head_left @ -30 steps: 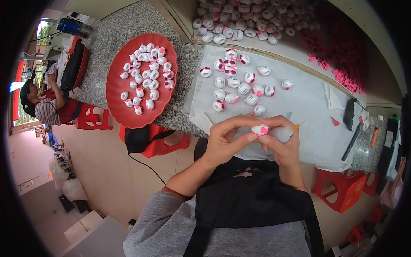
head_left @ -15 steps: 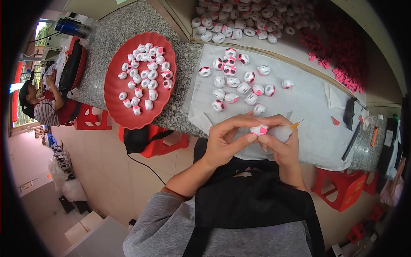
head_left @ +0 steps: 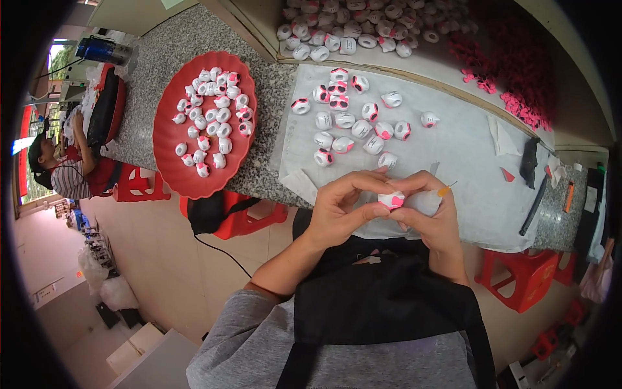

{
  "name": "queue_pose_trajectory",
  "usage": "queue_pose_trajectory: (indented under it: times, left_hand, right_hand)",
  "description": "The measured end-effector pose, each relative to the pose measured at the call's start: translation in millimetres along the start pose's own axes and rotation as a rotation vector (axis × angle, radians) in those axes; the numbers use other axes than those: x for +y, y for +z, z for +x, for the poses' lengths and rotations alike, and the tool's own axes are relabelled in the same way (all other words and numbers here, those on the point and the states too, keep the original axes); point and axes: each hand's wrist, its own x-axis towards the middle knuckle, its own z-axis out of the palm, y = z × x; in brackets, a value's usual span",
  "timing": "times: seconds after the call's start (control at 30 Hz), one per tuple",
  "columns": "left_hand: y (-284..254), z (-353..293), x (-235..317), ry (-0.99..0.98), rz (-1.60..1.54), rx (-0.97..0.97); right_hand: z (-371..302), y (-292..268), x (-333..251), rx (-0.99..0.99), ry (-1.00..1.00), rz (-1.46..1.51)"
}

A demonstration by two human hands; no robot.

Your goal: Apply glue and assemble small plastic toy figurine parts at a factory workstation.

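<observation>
Both hands [head_left: 338, 209] pinch wht/pink pc [head_left: 391, 200], R also bottle [head_left: 424, 203]; nr edge of sheet [head_left: 472, 194], room R.

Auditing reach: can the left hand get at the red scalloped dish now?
Probably yes: from the left hand, a flat white sheet and speckled grey counter lead to the dish, though the fingers must first release the small white-and-pink piece.

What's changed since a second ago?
The view shifted, so the red plate sits farther left in the picture. The white and pink piece may have turned slightly. Left hand and right hand still hold it; the right also keeps the bottle. Nothing was let go.
</observation>
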Motion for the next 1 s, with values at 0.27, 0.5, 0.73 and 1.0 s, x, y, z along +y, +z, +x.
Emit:
queue_pose_trajectory:
  times: [0.27,0.5,0.73,1.0]
  left_hand:
    - [4,-2,1,0.095,0.168,0.029]
    - [4,-2,-5,0.012,-0.055,0.065]
    - [3,-6,-4,0.003,-0.026,0.099]
    - [-10,-7,11,0.029,0.131,0.008]
  right_hand:
    - [-2,1,5,0.065,-0.019,-0.013]
    - [-1,3,2,0.063,-0.043,-0.052]
    - [-1,11,4,0.104,-0.040,0.022]
    - [-1,15,6,0.057,0.011,-0.026]
